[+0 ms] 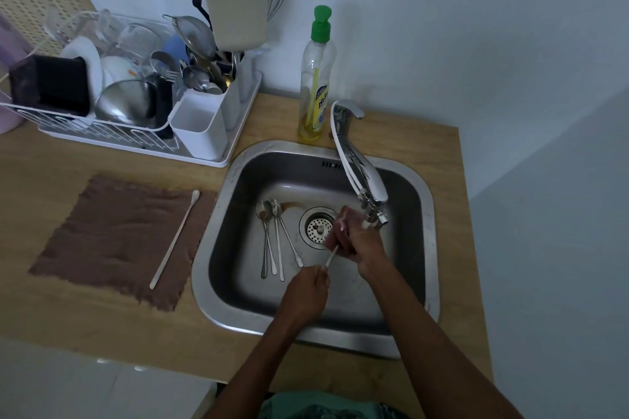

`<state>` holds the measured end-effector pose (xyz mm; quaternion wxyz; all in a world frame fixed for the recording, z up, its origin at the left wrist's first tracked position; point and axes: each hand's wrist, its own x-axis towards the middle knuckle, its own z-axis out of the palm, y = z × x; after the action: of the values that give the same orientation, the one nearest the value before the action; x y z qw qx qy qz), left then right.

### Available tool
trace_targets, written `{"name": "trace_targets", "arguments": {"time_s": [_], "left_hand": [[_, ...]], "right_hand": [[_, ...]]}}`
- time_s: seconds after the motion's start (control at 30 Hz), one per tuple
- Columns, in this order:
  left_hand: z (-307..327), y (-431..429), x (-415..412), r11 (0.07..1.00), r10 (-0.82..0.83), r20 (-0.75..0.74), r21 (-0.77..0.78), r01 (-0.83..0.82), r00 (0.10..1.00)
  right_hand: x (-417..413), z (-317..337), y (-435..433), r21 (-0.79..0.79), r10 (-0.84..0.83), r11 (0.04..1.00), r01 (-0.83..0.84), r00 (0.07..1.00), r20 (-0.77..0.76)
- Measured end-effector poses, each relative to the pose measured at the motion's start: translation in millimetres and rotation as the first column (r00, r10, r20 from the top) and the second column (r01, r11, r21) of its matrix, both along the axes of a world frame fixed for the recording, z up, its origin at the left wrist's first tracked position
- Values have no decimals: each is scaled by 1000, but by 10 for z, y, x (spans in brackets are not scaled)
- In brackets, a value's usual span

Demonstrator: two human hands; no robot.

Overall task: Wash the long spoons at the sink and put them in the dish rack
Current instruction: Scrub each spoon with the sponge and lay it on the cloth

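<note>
Over the steel sink, both my hands hold one long white spoon. My left hand grips its handle end. My right hand is closed around its upper part, just under the faucet spout; the bowl is hidden in my fingers. Three long metal spoons lie side by side on the sink floor, left of the drain. Another long white spoon rests diagonally on a brown cloth. The white dish rack stands at the back left.
The rack is crowded with bowls, plates, a strainer and a white cutlery caddy full of utensils. A dish soap bottle with a green cap stands behind the sink beside the faucet base. The wooden counter ends just right of the sink.
</note>
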<state>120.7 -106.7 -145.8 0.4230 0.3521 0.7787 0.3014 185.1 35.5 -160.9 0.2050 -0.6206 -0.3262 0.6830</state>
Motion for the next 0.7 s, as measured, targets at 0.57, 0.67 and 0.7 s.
{"name": "trace_targets", "arguments": {"time_s": [0.57,0.67,0.7], "left_hand": [[-118,57,-217,942,-170,196,-257,218,966],[-85,304,-475,989,-33,-76,-146,21,997],[-56,431,-540,998,38,-116,-51,-45,992]], "right_hand": [[209,-13,-75,129,287,943,-307,945,155],[304,-34,-77,153,377,893,-423,890,256],[335,-46,-71,164,397,878,-450,876,274]]}}
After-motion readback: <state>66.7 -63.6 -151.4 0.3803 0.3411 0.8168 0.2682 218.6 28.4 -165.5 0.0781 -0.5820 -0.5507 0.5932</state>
